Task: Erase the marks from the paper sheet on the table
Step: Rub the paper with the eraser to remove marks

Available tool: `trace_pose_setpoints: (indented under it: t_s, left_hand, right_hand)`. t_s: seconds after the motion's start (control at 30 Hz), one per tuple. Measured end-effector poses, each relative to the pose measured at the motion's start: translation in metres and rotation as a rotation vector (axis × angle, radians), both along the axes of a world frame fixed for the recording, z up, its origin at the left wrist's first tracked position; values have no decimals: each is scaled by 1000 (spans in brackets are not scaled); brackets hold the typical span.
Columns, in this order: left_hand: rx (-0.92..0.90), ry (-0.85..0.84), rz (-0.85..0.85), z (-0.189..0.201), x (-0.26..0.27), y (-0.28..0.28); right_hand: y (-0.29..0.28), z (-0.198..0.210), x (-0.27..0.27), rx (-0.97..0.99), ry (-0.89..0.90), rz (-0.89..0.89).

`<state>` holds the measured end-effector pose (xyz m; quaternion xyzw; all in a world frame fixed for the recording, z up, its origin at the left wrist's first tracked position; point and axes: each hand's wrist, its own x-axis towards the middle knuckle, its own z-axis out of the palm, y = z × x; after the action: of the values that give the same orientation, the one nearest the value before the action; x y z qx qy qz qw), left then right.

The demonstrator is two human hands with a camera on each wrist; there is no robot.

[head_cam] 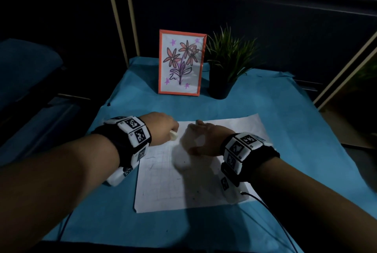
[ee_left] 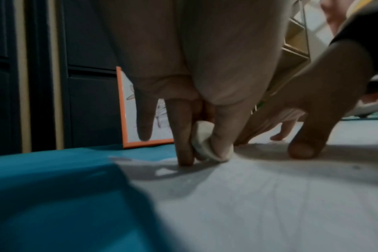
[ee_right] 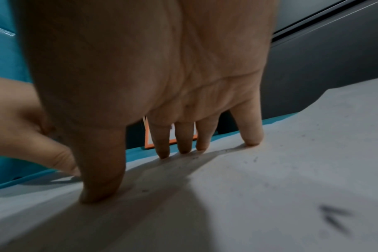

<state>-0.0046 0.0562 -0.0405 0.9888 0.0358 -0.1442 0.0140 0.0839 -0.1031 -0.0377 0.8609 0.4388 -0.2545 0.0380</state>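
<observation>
White paper sheet (head_cam: 195, 183) is laid flat on the blue-covered table (head_cam: 275, 109), partly hidden under both wrists. A small white eraser (ee_left: 202, 141) is pinched in the left hand (head_cam: 163, 128) and pressed to the sheet's far left edge; its shape is largely covered by the fingers (ee_left: 181, 133). The right hand (head_cam: 206, 136) is spread, straight fingertips (ee_right: 251, 136) pressed on the paper. Faint marks (ee_right: 332, 220) are blurred. A framed flower drawing (head_cam: 180, 62) is half hidden in the wrist views.
</observation>
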Motion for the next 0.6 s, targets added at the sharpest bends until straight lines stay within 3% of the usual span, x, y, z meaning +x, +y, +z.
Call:
trace_pose_setpoints:
  t_s: [0.1, 0.27, 0.47, 0.6]
  left_hand:
    - [15, -19, 23, -2, 2, -1]
    - [-23, 104, -66, 4, -4, -1]
    - [29, 40, -16, 7, 2, -2]
    - [-19, 111, -81, 7, -4, -5]
  right_hand:
    - [0, 3, -1, 3, 5, -3]
    - [1, 1, -2, -17, 2, -10]
    - [1, 2, -1, 3, 16, -22]
    - [0, -2, 0, 5, 16, -38]
